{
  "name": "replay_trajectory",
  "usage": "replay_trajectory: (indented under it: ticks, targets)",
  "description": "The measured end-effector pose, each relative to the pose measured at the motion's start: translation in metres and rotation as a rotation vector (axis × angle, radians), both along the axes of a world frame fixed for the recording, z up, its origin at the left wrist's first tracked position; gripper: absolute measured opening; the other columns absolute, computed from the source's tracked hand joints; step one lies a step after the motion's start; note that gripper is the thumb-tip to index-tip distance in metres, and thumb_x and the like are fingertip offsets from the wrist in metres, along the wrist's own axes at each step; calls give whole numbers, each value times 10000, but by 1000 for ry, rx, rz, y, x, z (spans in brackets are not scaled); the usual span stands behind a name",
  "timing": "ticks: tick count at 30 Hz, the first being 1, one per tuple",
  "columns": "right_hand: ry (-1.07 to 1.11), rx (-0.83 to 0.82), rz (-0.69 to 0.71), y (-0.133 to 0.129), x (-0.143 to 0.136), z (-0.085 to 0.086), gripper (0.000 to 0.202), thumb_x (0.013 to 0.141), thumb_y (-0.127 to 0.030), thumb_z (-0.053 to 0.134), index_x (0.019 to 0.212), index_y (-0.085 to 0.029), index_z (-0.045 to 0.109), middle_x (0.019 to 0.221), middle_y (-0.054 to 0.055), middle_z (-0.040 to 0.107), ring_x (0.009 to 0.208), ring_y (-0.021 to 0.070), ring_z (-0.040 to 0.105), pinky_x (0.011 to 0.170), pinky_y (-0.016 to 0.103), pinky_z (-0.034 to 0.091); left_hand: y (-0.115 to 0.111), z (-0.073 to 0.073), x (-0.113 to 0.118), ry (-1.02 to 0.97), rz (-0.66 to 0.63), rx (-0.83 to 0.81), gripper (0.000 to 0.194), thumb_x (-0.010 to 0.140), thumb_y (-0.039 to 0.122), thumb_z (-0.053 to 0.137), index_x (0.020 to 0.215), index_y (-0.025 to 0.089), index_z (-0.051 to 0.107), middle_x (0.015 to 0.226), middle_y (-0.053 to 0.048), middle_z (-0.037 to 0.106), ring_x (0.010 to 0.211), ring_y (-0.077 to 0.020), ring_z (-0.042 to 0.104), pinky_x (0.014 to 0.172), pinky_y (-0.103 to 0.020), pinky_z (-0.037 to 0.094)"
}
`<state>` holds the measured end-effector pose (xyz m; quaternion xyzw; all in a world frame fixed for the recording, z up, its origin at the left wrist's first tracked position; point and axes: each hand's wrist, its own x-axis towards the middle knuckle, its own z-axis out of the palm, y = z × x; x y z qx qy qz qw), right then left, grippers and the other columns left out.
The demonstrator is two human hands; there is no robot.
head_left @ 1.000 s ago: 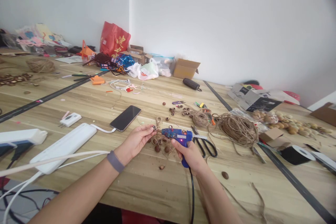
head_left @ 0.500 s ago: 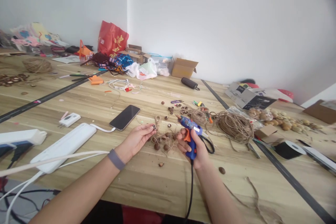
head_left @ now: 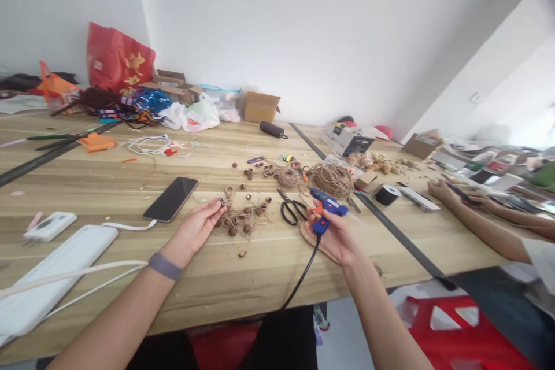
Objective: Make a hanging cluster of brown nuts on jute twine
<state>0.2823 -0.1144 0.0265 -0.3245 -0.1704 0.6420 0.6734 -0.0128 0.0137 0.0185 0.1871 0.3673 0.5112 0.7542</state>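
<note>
My left hand [head_left: 197, 230] pinches a small, dark nut shell [head_left: 222, 202] between thumb and fingertips. Just beside it on the table lies a cluster of brown nuts [head_left: 233, 231] tangled with thin twine. My right hand [head_left: 336, 238] is wrapped round a blue hot glue gun [head_left: 326, 206] with an orange trigger, held a little apart to the right. From its handle a black cord runs down toward the table edge. Black-handled scissors [head_left: 289, 212] lie between my hands, close to the glue gun. Several open nut shells [head_left: 248, 174] are scattered behind the cluster.
A phone [head_left: 170, 199] and a white power strip [head_left: 56, 277] with cables lie at left. Behind the glue gun sits a coil of twine [head_left: 332, 179]. A black roll [head_left: 387, 195] stands farther right. Another person's arms [head_left: 481, 217] rest on the table at far right.
The view has turned right, bringing another person's arms and a red stool into sight. My right hand has moved the glue gun rightward, away from my left hand, uncovering the scissors.
</note>
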Motion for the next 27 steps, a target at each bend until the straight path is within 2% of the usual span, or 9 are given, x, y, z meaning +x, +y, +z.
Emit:
replay_trajectory:
  ticks: [2, 4, 7, 9, 12, 14, 19, 25, 27]
  targets:
    - [-56, -28, -14, -26, 16, -9, 342, 811, -212, 759, 1104, -301, 606, 960, -3, 698, 824, 145, 685, 755, 358, 606, -1, 1, 0, 5, 1, -14, 291, 831, -124, 498, 722, 74, 682, 681, -64, 714, 605, -101, 696, 640, -143, 597]
    - [-74, -89, -30, -44, 29, -17, 335, 793, -225, 783, 1075, -272, 609, 915, 15, 689, 775, 140, 678, 587, 245, 575, -1, 1, 0, 2, 2, -16, 289, 834, -122, 495, 741, 76, 685, 678, -60, 712, 607, -101, 697, 637, -143, 598]
    - [-115, -166, -166, -54, 43, -25, 202, 799, -134, 746, 931, -199, 607, 777, 5, 651, 591, 87, 609, 397, 131, 454, 0, -3, -1, -9, -9, 0, 290, 842, -117, 491, 757, 75, 692, 680, -63, 713, 606, -94, 695, 642, -133, 594]
    - [-150, -175, -231, -52, 48, -27, 213, 780, -69, 728, 902, -186, 597, 795, 9, 655, 586, 78, 607, 375, 114, 442, 2, -5, -1, -9, -9, 17, 290, 841, -117, 492, 742, 69, 691, 683, -67, 715, 614, -98, 699, 645, -135, 595]
    - [-175, -166, -252, -46, 51, -28, 328, 697, 34, 727, 910, -176, 592, 885, 32, 671, 642, 89, 644, 391, 102, 467, 3, -6, -2, -13, 7, 28, 281, 825, -122, 516, 718, 68, 693, 682, -66, 717, 617, -103, 700, 649, -149, 602]
    - [-143, -184, -271, -41, 53, -28, 357, 677, 88, 689, 898, -173, 588, 876, 32, 660, 643, 90, 647, 407, 97, 489, 4, -6, -3, -21, 16, 46, 282, 829, -117, 521, 700, 66, 692, 678, -65, 715, 615, -103, 698, 649, -154, 604]
    - [-18, -201, -280, -29, 56, -26, 254, 798, 20, 585, 947, -186, 576, 850, 22, 621, 603, 82, 618, 385, 103, 490, 6, -8, -3, -34, 6, 51, 265, 817, -112, 547, 694, 71, 694, 684, -67, 715, 630, -104, 699, 669, -155, 599]
    - [-10, -243, -228, -19, 61, -29, 330, 777, 73, 513, 977, -185, 554, 810, 8, 620, 529, 56, 590, 342, 76, 443, 8, -12, -4, -54, -11, 56, 184, 769, -88, 639, 748, 82, 705, 715, -53, 723, 673, -101, 701, 767, -184, 597]
    - [-35, -254, -202, -16, 65, -30, 329, 781, 68, 539, 983, -191, 565, 837, 16, 647, 568, 65, 633, 398, 79, 503, 8, -12, -4, -56, -13, 60, 183, 768, -87, 640, 744, 82, 704, 723, -54, 725, 681, -103, 702, 772, -189, 598]
